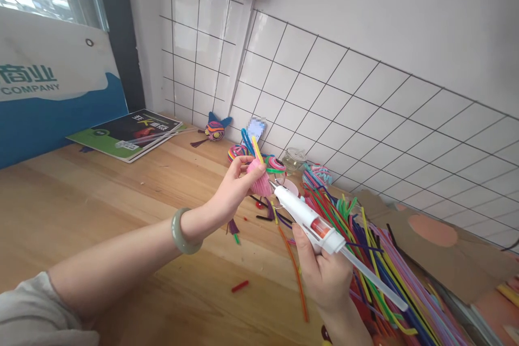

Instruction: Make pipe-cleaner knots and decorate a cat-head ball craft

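Observation:
My left hand (pixel 239 175) is closed on a pink fuzzy pipe-cleaner piece (pixel 260 179), from which a yellow strip (pixel 257 148) sticks up. In my right hand (pixel 322 270) is a white hot glue gun (pixel 302 211), its fingers wrapped round the handle. A clear glue stick (pixel 377 278) juts from the gun's back end. The metal nozzle points left and is at the lower right edge of the pink piece; whether it touches cannot be made out. Part of the pink piece is hidden behind my fingers.
Many coloured pipe cleaners (pixel 389 281) lie on the right, beside brown cardboard (pixel 450 243). By the wall are a round cat-like ornament (pixel 214 128), a glass jar (pixel 294 159) and a phone (pixel 256 128). Booklets (pixel 125 135) lie at left. A red scrap (pixel 240 286) sits on the wooden table (pixel 162 281).

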Tool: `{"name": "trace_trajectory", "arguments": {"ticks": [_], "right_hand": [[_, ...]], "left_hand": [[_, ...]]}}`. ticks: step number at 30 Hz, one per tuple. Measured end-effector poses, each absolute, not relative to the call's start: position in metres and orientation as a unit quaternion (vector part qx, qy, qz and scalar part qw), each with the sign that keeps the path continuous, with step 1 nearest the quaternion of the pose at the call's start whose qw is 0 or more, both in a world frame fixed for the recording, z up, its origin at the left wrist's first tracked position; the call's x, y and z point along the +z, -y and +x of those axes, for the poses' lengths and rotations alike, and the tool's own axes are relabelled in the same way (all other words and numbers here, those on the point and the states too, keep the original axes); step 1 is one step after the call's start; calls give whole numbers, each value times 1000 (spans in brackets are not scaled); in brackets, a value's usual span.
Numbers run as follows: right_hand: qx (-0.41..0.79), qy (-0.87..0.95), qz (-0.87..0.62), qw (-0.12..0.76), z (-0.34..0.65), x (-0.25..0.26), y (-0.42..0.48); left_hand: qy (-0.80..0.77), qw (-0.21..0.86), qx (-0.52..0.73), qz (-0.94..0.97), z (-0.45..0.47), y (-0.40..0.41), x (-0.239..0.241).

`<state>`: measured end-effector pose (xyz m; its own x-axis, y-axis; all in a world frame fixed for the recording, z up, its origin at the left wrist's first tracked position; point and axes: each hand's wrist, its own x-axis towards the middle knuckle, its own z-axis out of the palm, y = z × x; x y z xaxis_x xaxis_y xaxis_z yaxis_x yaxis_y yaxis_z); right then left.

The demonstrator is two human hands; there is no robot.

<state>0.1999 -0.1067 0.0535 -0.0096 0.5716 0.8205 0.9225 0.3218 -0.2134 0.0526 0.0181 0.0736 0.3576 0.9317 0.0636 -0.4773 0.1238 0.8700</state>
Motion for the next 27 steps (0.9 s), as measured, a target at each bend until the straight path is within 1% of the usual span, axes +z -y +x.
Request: {"name": "trace_trajectory", "arguments": {"ticks": [14,19,23,27], "right_hand": [[-200,675,-556,442,201,51,108],[-184,686,-545,446,201,52,108],[-202,679,-551,441,201,52,107],[-195,679,-552,444,201,52,106]], "left_hand": [[-261,700,502,436,53,-18,73],[-264,698,507,433,53,-18,73],[-266,700,503,432,53,-17,73],[-262,699,502,437,53,-18,73]]}}
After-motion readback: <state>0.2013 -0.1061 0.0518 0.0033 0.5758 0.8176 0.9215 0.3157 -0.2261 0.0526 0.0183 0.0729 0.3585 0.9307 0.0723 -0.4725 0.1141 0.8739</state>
